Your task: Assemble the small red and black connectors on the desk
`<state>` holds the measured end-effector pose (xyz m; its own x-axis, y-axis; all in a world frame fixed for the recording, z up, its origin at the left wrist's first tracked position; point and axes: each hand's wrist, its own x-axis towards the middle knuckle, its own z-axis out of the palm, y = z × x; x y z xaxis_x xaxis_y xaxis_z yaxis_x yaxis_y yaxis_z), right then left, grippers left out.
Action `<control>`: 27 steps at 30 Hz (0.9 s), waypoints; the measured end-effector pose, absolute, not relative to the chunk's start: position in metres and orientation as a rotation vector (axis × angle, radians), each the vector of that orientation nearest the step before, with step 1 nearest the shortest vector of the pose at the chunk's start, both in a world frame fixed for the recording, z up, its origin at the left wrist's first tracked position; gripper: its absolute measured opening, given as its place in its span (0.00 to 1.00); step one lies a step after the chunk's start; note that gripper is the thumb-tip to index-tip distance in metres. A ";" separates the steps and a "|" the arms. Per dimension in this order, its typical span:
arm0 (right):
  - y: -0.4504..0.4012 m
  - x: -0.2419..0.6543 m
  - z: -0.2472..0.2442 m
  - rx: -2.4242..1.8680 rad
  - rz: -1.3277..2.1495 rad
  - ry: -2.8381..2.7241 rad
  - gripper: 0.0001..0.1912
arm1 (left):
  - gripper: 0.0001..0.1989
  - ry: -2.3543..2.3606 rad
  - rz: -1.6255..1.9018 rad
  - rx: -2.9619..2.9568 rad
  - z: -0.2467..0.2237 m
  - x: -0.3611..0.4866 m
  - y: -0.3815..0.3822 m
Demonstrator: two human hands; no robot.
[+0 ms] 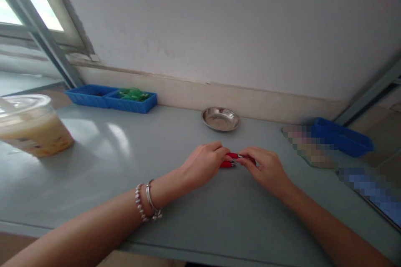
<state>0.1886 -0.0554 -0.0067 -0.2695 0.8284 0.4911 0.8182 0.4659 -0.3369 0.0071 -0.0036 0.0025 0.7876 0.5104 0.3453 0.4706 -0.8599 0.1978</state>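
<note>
Just on the near side of the metal dish (220, 123), a red pen (232, 156) is held between the left hand (202, 164) and the right hand (262, 167). It lies crosswise, seemingly so that one hand can steady the red body while the other works at the silvery end. A second red pen (228, 164) lies just below it, partly hidden by the left hand; whether the fingers touch it, I cannot tell.

Left of the dish, the blue tray (127, 103) has green pieces (133, 93) in one compartment, probably sorted there to keep them together. The drink cup (34, 129) stands further left on the surface (156, 200), and another blue tray (354, 139) sits to the dish's right, both apparently set aside to leave room for the hands.

Each grip is nearly closed: the left one's fingers curl around the red body, and the right one's thumb and fingertips pinch near the silvery end.
</note>
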 end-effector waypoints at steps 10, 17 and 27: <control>-0.054 0.186 -0.006 -1.466 0.335 -1.869 0.12 | 0.12 0.815 0.677 2.836 -0.003 0.007 0.000; -0.053 0.185 -0.006 -1.381 0.526 -1.834 0.14 | 0.12 0.884 0.670 2.796 0.000 0.008 -0.005; -0.053 0.183 -0.010 -1.318 0.767 -1.651 0.10 | 0.08 0.881 0.691 2.794 0.001 0.009 -0.007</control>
